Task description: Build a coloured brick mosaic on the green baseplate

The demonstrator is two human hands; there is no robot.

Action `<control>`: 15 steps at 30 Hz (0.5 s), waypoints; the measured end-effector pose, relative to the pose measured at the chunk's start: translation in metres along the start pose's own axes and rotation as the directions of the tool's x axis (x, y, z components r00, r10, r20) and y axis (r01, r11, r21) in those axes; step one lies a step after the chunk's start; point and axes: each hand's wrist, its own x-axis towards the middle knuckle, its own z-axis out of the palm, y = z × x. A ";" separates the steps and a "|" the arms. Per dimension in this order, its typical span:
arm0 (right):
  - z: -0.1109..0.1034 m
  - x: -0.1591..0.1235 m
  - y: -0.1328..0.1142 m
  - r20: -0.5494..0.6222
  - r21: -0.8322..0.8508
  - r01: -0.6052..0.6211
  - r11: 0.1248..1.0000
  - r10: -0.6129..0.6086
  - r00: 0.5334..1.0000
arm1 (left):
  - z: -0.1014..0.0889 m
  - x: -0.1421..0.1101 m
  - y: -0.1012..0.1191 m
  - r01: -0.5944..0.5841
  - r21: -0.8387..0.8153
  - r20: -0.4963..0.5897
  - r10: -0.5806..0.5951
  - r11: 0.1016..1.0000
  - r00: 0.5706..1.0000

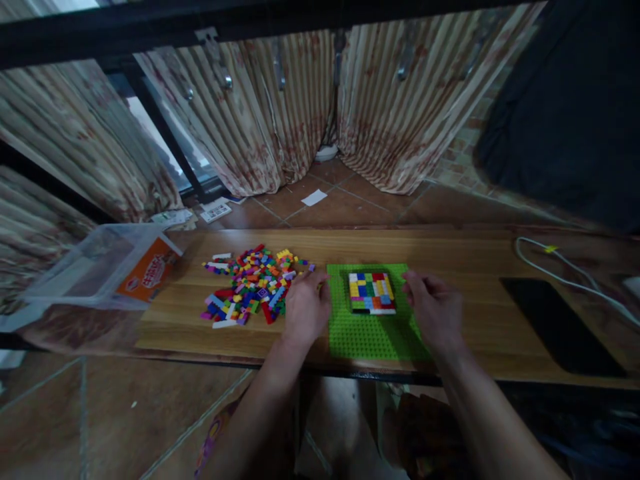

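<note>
A green studded baseplate [370, 341] lies on the wooden table, and a square block of multicoloured toy bricks [371, 293] sits on its upper half. My left hand [307, 303] is at the baseplate's left edge, fingers curled and closed on that edge. On the opposite side, my right hand [436, 308] has thumb and forefinger pinched at the right edge. Some fingertips are partly hidden. Just left of my left hand spreads a heap of loose toy bricks [250, 283] in many colours and sizes.
A clear plastic bin [95, 267] with an orange label stands at the table's left end. To the right lie a black flat panel [560, 327] and a white cable [560, 260]. Striped curtains [250, 113] hang behind the wooden table [480, 267].
</note>
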 end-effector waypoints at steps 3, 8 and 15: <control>0.002 -0.002 -0.001 0.026 0.004 0.000 1.000 0.000 1.000 | -0.018 0.007 -0.022 0.108 0.045 -0.006 -0.108 0.993 0.994; 0.005 -0.004 -0.002 0.042 -0.002 -0.003 1.000 0.003 0.999 | -0.039 0.012 -0.048 0.203 0.158 0.039 -0.212 0.966 0.977; 0.010 -0.006 -0.008 0.058 -0.006 -0.015 1.000 0.015 0.998 | -0.036 0.010 -0.041 0.091 0.347 0.111 -0.137 0.934 0.984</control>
